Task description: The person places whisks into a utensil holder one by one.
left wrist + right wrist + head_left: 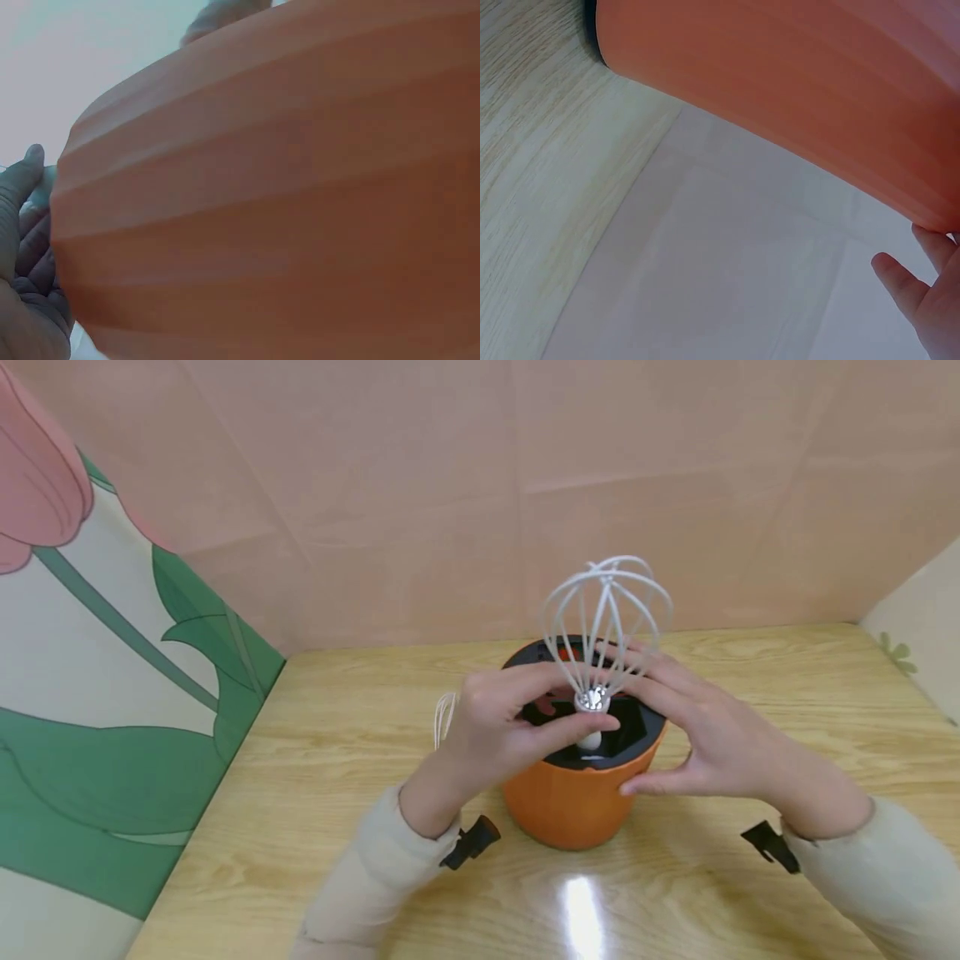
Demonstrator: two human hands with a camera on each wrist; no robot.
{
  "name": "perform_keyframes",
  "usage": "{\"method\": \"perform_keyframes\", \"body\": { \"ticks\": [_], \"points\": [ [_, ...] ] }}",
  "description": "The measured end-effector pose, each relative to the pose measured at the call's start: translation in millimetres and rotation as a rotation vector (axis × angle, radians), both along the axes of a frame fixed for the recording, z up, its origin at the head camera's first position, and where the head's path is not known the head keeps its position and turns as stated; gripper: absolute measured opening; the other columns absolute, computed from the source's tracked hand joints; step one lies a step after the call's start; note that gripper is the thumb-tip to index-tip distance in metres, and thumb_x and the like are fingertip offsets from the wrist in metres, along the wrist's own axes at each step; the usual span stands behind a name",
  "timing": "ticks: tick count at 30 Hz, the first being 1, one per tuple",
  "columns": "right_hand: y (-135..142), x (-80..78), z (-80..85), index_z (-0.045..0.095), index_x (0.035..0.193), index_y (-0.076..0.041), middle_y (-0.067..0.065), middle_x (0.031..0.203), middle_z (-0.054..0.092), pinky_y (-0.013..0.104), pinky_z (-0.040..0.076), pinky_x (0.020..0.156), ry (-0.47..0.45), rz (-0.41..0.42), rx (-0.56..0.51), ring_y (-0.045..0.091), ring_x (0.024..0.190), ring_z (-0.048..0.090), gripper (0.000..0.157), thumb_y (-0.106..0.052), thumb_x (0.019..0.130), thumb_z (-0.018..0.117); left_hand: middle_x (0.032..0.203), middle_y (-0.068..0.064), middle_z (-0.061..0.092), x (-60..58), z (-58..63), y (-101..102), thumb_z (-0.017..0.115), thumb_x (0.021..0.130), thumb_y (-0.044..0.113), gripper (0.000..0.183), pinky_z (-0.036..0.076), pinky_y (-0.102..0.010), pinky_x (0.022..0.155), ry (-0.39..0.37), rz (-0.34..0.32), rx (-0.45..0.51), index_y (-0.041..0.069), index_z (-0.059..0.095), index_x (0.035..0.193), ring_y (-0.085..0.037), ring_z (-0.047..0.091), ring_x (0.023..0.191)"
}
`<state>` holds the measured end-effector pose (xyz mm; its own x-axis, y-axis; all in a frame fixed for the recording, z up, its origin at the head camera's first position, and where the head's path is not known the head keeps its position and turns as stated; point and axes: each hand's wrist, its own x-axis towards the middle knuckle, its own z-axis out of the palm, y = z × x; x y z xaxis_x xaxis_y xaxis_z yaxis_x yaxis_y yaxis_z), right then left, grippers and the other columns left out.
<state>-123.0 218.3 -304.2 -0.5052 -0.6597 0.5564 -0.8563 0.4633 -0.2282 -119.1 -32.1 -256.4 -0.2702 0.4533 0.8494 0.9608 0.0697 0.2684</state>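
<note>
In the head view my left hand (498, 718) pinches a balloon whisk (607, 602) at its silver collar, between thumb and fingers. The whisk's pale wire loops point up, and its white handle runs down over the black top (626, 739) of an orange pot (566, 806). My right hand (693, 727) lies at the pot's right side, its extended fingers across the rim and its thumb touching the outer wall. Some of those fingertips are hidden behind the whisk. The ribbed orange wall fills most of the left wrist view, with the left hand (30, 262) at its edge.
Thin pale wire loops (444, 718) show left of the pot, partly behind the left hand. The pot stands on a wood-grain table (315, 793). Behind it rises a pinkish wall covering (405, 502), and a flower-patterned panel (112, 635) borders the left side.
</note>
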Motion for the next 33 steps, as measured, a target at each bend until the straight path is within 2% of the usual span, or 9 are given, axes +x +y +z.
{"method": "perform_keyframes", "body": {
  "ticks": [6,11,14,20,25,29,33],
  "points": [
    [-0.2,-0.2,-0.7,0.046,0.148,-0.01,0.01,0.161,0.034,0.023,0.014,0.124,0.002,-0.002,0.015,0.022,0.153,0.022,0.101,-0.068,0.072,0.076,0.081,-0.002,0.074,-0.6,-4.6,5.1,0.088,0.072,0.01,0.033,0.05,-0.008,0.068,-0.027,-0.015,-0.071,0.001,0.074,0.1,-0.005,0.067,0.073],
    [-1.1,-0.8,-1.9,0.045,0.148,-0.007,0.011,0.16,0.035,0.022,0.014,0.124,0.026,0.015,0.004,0.02,0.153,0.022,0.1,-0.07,0.076,0.07,0.081,0.001,0.074,-0.4,-7.9,9.1,0.087,0.075,0.017,0.029,0.049,-0.006,0.073,-0.03,-0.006,-0.15,0.003,0.074,0.096,-0.003,0.066,0.075],
    [-1.3,-0.4,-0.8,0.046,0.147,-0.006,0.012,0.159,0.036,0.022,0.015,0.124,-0.007,0.003,0.013,0.02,0.152,0.024,0.102,-0.069,0.073,0.074,0.083,0.001,0.075,-0.4,-8.9,8.9,0.086,0.077,0.018,0.025,0.05,-0.008,0.076,-0.064,-0.009,-0.201,0.004,0.074,0.093,-0.002,0.067,0.077],
    [-1.7,0.4,3.1,0.046,0.147,-0.008,0.011,0.157,0.039,0.021,0.016,0.122,-0.057,-0.006,0.012,0.022,0.152,0.025,0.104,-0.065,0.068,0.081,0.082,0.005,0.072,-1.0,-7.0,8.6,0.083,0.08,0.023,0.021,0.045,-0.006,0.073,-0.135,0.0,-0.336,0.008,0.072,0.091,0.002,0.059,0.073],
    [-3.0,-1.2,1.9,0.05,0.143,-0.004,0.014,0.154,0.043,0.022,0.017,0.122,0.001,0.027,-0.019,0.026,0.15,0.029,0.1,-0.067,0.071,0.077,0.081,0.005,0.072,-2.5,-7.6,8.2,0.084,0.08,0.025,0.023,0.044,-0.006,0.071,-0.149,0.015,-0.378,0.008,0.073,0.091,0.002,0.058,0.071],
    [-4.0,-2.6,0.8,0.051,0.142,-0.003,0.013,0.152,0.045,0.024,0.016,0.123,0.027,0.034,-0.047,0.023,0.15,0.028,0.1,-0.07,0.071,0.075,0.078,0.007,0.068,-4.9,-6.8,8.2,0.083,0.08,0.028,0.022,0.042,-0.007,0.069,-0.143,0.027,-0.43,0.011,0.072,0.088,0.001,0.054,0.069],
    [-5.0,-5.4,-0.2,0.051,0.14,0.0,0.015,0.151,0.046,0.028,0.016,0.123,0.065,0.065,-0.084,0.021,0.151,0.028,0.099,-0.07,0.073,0.073,0.079,0.008,0.069,-6.9,-4.6,9.2,0.083,0.08,0.029,0.022,0.043,-0.007,0.073,-0.163,0.027,-0.465,0.012,0.071,0.088,0.0,0.057,0.073]
  ]
}}
